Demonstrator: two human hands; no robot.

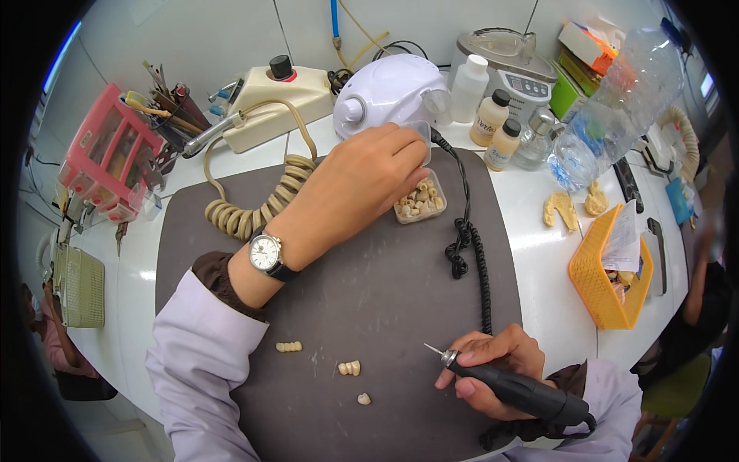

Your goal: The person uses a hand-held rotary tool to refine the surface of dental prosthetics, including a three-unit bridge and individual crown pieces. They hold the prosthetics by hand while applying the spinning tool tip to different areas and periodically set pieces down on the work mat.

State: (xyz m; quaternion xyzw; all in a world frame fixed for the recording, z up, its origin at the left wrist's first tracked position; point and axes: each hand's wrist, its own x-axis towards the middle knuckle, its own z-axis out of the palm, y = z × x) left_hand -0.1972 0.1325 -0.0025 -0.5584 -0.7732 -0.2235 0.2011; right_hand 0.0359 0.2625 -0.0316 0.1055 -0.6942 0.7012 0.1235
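Note:
My right hand grips a black dental handpiece with a thin bur pointing up and left. The black coiled cord beside it runs up the mat. My left hand, with a watch on its wrist, is closed at the near-left side of a small clear plastic box. Its fingers curl down by the box rim, and their tips are hidden. Tooth-coloured dental crowns fill the box, whose lid stands raised behind. On the mat lie two joined crown pieces, one at left, another nearer, and a single crown.
Beneath everything spreads a dark grey mat. Behind it stand a cream control unit with a coiled hose, a white rounded machine and several bottles. At right are plaster casts and a yellow basket; pink drawers stand left.

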